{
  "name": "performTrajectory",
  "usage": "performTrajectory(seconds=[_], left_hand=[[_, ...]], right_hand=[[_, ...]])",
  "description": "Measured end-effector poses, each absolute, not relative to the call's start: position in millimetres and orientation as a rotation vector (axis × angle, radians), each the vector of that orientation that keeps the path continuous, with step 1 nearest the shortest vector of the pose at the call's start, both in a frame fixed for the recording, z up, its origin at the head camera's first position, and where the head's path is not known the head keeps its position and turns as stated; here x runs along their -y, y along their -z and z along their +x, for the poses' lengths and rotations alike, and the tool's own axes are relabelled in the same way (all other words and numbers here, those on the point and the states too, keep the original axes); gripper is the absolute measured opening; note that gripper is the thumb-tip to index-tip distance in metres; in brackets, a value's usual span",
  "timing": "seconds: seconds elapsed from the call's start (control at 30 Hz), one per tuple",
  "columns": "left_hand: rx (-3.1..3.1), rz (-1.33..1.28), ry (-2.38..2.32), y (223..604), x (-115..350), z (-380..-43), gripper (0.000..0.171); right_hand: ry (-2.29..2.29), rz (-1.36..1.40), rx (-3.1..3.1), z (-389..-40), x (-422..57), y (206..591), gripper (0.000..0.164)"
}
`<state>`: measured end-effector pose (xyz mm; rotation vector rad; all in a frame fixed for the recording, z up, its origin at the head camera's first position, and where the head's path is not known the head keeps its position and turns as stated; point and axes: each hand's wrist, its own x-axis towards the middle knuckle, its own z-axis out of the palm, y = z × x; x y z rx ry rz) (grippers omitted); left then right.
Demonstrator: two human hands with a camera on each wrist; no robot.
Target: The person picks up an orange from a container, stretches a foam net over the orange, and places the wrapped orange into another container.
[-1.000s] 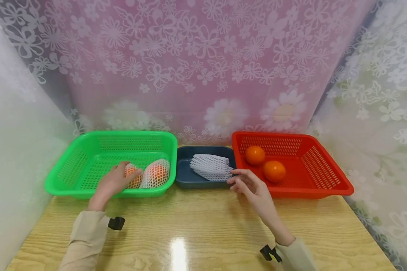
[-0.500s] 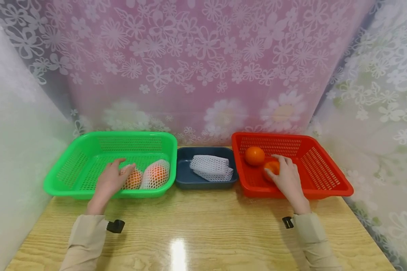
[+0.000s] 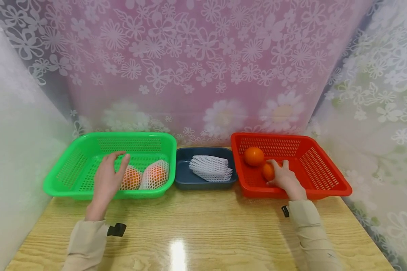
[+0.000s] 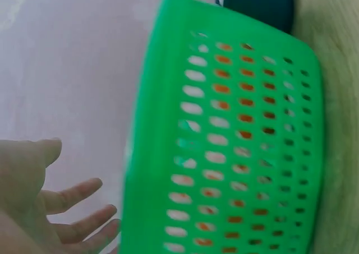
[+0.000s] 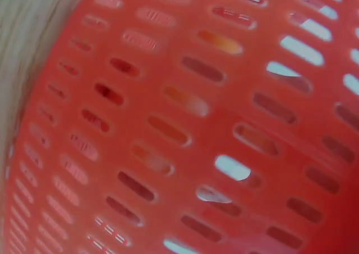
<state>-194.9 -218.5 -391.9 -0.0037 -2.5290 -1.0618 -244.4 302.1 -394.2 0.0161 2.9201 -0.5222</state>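
In the head view my right hand (image 3: 285,178) reaches into the red basket (image 3: 325,191) and grips an orange (image 3: 268,171), fingers curled over its far side. A second orange (image 3: 254,156) lies just behind it. My left hand (image 3: 106,177) is raised over the front of the green basket (image 3: 64,190), fingers spread and holding nothing. Beside it in that basket lie two oranges in white foam nets, one net-wrapped orange (image 3: 131,178) and another wrapped orange (image 3: 155,175). In the right wrist view the basket wall (image 5: 185,119) hides my right hand.
Between the baskets stands a dark blue tray (image 3: 183,185) holding white foam net sleeves (image 3: 210,168). All three containers stand on a wooden table (image 3: 149,229). A pink floral curtain (image 3: 190,67) hangs behind them.
My right hand has moved right from the tray's edge into the red basket and taken hold of the front orange. My left hand has drawn back and up from the wrapped orange.
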Motion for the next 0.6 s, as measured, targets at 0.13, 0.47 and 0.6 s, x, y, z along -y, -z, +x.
performTrajectory(seconds=[0.13, 0.47, 0.6], left_hand=[[2.451, -0.047, 1.079, 382, 209, -189, 0.052], [2.356, -0.275, 1.097, 364, 171, -177, 0.035], [2.310, -0.407, 1.115, 363, 149, -173, 0.030]], right_hand=[[0.517, 0.033, -2.942, -246, -302, 396, 0.071], [0.581, 0.069, -3.132, -243, -298, 395, 0.070], [0.742, 0.034, -3.189, -235, -287, 386, 0.072]])
